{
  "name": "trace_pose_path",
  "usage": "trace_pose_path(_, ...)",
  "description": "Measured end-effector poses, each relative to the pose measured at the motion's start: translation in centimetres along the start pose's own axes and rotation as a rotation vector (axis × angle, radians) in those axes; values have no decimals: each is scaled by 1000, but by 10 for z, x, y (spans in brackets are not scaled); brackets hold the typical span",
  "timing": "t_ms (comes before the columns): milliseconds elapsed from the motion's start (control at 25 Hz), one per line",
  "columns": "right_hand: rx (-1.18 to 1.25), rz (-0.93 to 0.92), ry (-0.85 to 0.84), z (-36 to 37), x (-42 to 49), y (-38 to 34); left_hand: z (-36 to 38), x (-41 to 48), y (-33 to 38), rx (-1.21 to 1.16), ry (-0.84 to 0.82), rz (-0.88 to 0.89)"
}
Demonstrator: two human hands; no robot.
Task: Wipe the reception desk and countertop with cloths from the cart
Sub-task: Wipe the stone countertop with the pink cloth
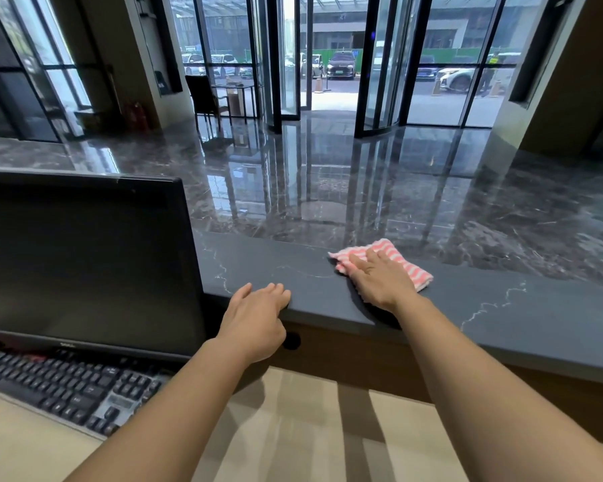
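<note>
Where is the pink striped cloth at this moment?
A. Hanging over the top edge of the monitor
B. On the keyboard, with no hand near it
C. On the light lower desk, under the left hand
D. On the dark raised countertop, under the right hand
D: the pink striped cloth lies flat on the dark countertop, and the right hand presses on it with straight fingers, while the left hand rests on the countertop's near edge without any cloth.

A dark monitor (pixel 84 262) stands behind a black keyboard (pixel 67 387); a chair (pixel 204 95) sits near the glass doors (pixel 288 64).
</note>
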State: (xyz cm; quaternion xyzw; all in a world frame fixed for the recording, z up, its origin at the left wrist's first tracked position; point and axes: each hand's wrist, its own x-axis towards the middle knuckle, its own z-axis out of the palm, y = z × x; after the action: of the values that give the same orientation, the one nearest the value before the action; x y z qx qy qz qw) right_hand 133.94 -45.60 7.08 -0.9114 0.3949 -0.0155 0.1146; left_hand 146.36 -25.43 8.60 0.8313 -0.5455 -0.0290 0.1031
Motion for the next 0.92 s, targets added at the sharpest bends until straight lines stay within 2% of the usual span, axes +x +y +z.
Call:
trace_pose_path(280, -97, -284, -138, 25, 73, -112, 0, 0, -5, 41, -8, 12)
trace_pose_path(480, -88, -320, -155, 29, 79, -126, -3, 5, -1, 135, -69, -5)
trace_pose_path(640, 7, -222, -92, 15, 52, -81, -2, 5, 4, 182, -73, -35)
trace_pose_path(920, 113, 142, 78, -14, -24, 91, -5, 8, 17, 292, -114, -48)
